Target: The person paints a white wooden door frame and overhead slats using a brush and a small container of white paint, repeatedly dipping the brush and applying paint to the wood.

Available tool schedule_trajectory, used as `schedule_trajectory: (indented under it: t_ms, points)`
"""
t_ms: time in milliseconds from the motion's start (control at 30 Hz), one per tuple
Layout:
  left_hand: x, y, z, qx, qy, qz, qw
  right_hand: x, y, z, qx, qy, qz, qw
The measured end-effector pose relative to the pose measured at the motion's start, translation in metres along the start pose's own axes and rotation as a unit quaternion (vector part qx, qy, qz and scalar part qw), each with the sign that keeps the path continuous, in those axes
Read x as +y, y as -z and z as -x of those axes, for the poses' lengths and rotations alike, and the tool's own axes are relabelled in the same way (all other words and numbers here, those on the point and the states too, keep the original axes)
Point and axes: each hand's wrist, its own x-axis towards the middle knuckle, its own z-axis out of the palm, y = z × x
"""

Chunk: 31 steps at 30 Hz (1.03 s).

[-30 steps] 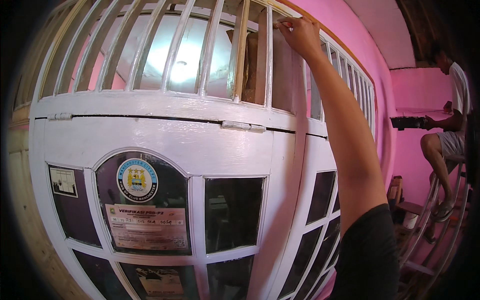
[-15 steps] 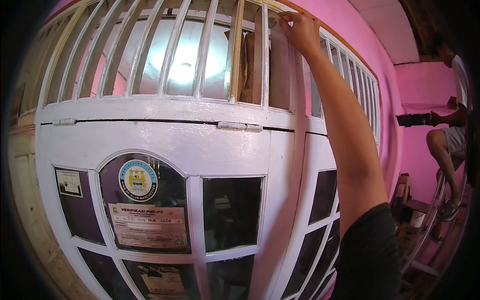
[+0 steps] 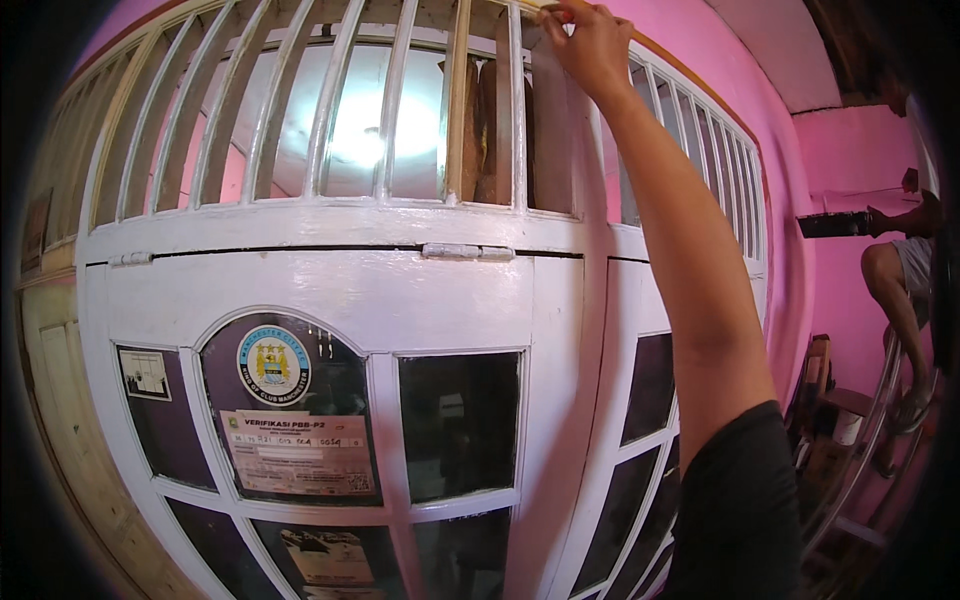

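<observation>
My right hand [image 3: 592,48] is raised to the top of a white barred frame [image 3: 350,222]. Its fingers are pinched on what looks like a small paintbrush [image 3: 545,14], mostly hidden by the fingers and the picture's upper edge. The brush is at the upper end of the rightmost bars, close to the brown top edge. Glossy white covers most of the bars, while one bar [image 3: 459,110] shows yellowish wood. Below the bars is a white door panel [image 3: 450,300] with hinges [image 3: 467,251] and dark glass panes [image 3: 460,425]. My left hand is out of view.
At the right, another person's hand holds a dark flat tray-like object [image 3: 835,225]; that person sits by a metal ladder [image 3: 868,450]. A bucket [image 3: 846,425] and stacked items stand below. A pink wall [image 3: 835,160] lies behind. A round sticker [image 3: 273,365] and a paper notice [image 3: 295,452] are on the glass.
My right hand has gone slightly up and left along the top of the bars, still pinching the brush. The view has shifted a little.
</observation>
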Motion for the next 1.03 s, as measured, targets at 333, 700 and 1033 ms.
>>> schedule_trajectory:
  t_ms: [333, 700, 1033]
  points:
    - [0.019, 0.002, 0.004, -0.014, 0.022, -0.014, 1.000, -0.001, 0.002, 0.002, -0.094, -0.043, -0.056, 0.993]
    - [0.035, 0.005, 0.000, -0.028, 0.000, 0.031, 0.999, 0.001, 0.025, -0.006, -0.123, -0.181, -0.177, 0.960]
    - [0.036, 0.005, -0.007, -0.057, -0.027, 0.094, 0.994, -0.018, 0.026, -0.020, -0.102, -0.187, -0.189, 0.959]
